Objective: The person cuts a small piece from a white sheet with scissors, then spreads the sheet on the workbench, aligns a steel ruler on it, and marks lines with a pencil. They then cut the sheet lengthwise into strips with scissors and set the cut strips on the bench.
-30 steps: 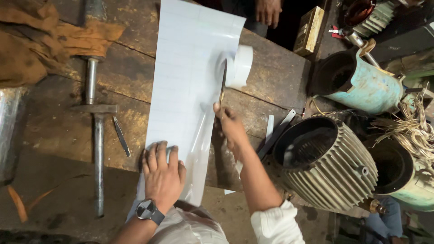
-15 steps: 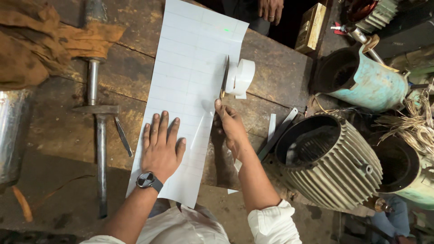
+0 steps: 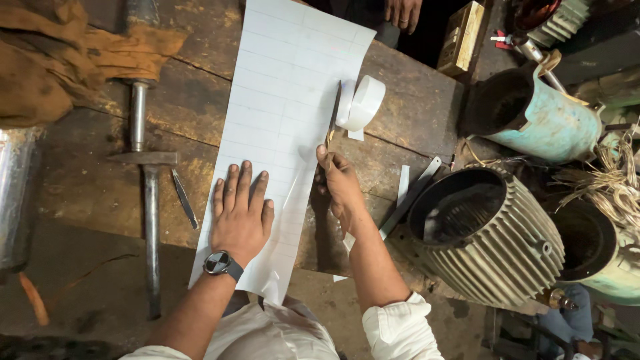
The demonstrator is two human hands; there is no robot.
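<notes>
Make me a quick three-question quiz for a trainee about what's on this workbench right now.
1. True or false: the left hand lies flat on the long white gridded paper sheet.
2. What does the right hand hold? A) a hammer B) a thin dark blade C) a brush
3. Fill in: the white tape roll lies at the sheet's ___ edge, as seen in the picture.

Key
1. True; its fingers are spread on the paper.
2. B; the thin dark blade runs along the sheet's right edge.
3. Right, on the dark wooden workbench, beside the blade.
</notes>
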